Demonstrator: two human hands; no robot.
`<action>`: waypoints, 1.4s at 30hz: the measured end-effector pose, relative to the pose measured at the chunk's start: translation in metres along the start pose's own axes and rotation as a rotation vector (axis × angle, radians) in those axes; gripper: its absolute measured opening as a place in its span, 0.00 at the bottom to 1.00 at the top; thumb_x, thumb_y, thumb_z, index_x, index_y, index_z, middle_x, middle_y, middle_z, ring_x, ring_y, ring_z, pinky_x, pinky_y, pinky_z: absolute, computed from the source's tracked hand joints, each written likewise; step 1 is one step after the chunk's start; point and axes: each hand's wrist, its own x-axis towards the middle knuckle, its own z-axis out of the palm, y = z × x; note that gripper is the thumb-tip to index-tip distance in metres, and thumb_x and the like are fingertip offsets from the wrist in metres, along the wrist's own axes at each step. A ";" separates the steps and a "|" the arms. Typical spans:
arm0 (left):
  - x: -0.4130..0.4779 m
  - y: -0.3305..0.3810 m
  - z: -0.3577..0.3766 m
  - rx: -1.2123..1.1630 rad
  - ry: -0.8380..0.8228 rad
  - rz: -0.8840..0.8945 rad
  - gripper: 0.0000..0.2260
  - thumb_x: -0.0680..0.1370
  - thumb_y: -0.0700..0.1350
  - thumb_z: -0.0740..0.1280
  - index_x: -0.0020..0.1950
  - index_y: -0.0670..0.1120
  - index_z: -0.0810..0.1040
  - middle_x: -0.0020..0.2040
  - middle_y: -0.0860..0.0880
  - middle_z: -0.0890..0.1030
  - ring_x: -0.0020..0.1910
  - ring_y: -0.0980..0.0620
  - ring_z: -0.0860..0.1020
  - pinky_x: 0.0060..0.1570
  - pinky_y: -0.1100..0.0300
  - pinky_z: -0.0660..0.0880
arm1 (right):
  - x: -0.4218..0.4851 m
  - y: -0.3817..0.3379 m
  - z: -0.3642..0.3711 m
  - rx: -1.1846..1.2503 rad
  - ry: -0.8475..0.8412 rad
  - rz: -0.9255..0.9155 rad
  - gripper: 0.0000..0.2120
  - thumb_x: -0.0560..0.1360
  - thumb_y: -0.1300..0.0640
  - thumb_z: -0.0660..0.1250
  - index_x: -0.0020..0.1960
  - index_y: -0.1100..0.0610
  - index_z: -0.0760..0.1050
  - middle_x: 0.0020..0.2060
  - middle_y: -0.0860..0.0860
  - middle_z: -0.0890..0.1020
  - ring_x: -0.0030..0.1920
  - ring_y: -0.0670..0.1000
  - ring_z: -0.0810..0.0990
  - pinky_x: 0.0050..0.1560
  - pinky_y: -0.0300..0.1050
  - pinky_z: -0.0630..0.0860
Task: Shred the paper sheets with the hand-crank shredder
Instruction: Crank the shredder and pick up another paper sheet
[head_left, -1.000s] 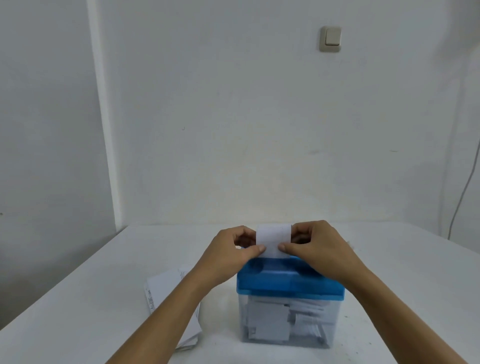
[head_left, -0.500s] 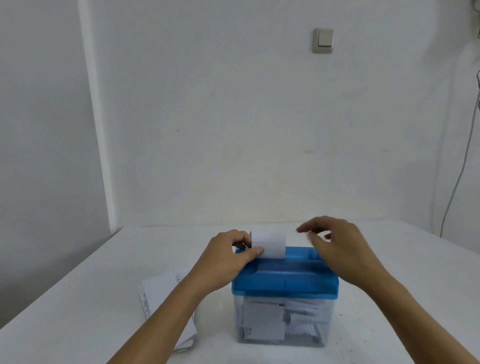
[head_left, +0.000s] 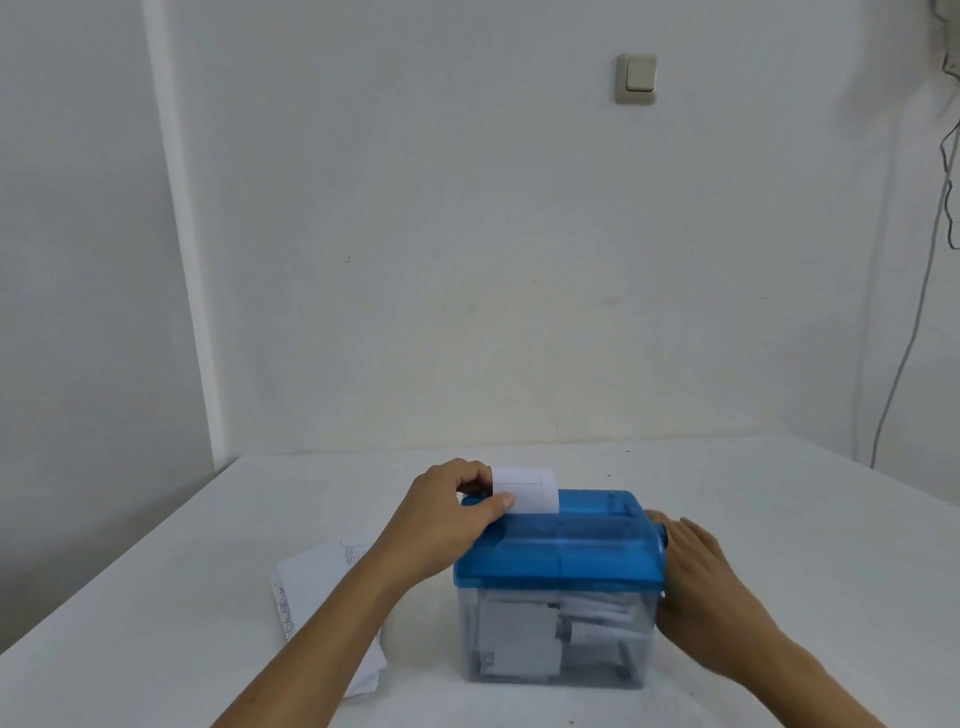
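Right hand (head_left: 701, 587) just let go and dropped, grip spread, to the shredder's (head_left: 561, 561) crank side, left hand (head_left: 447, 519) still pinching the sheet (head_left: 524, 488) upright in its top, so cranking's probably next.

The hand-crank shredder (head_left: 558, 564) stood upright on the white counter (head_left: 779, 525), with a translucent blue lid on a clear bin. White cut paper (head_left: 519, 642) lay heaped inside the bin, visible through its wall. A small white paper sheet (head_left: 525, 489) stood upright in the slot at the lid's far left, its left edge pinched by the left hand (head_left: 447, 519). A stack of paper sheets (head_left: 319, 592) lay flat on the counter to the shredder's left, near it.
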 end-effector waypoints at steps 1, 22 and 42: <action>0.000 0.001 0.001 0.008 0.006 -0.002 0.03 0.78 0.50 0.71 0.48 0.51 0.81 0.50 0.58 0.82 0.52 0.60 0.78 0.46 0.73 0.70 | -0.003 -0.002 0.004 0.042 -0.010 -0.001 0.20 0.80 0.55 0.61 0.67 0.38 0.63 0.61 0.33 0.66 0.59 0.33 0.66 0.74 0.40 0.61; -0.020 0.003 0.032 -0.079 0.097 -0.025 0.35 0.58 0.78 0.70 0.58 0.59 0.74 0.57 0.60 0.77 0.57 0.59 0.75 0.56 0.58 0.77 | -0.009 -0.030 -0.084 0.121 -0.655 0.308 0.14 0.71 0.48 0.74 0.41 0.54 0.70 0.31 0.45 0.73 0.28 0.44 0.73 0.32 0.35 0.74; -0.020 0.012 0.025 -0.058 0.000 -0.013 0.27 0.58 0.72 0.75 0.49 0.66 0.69 0.58 0.60 0.75 0.53 0.61 0.74 0.46 0.69 0.73 | 0.074 0.022 -0.076 0.557 -0.056 0.248 0.13 0.76 0.49 0.72 0.47 0.57 0.74 0.44 0.51 0.83 0.36 0.48 0.82 0.35 0.41 0.79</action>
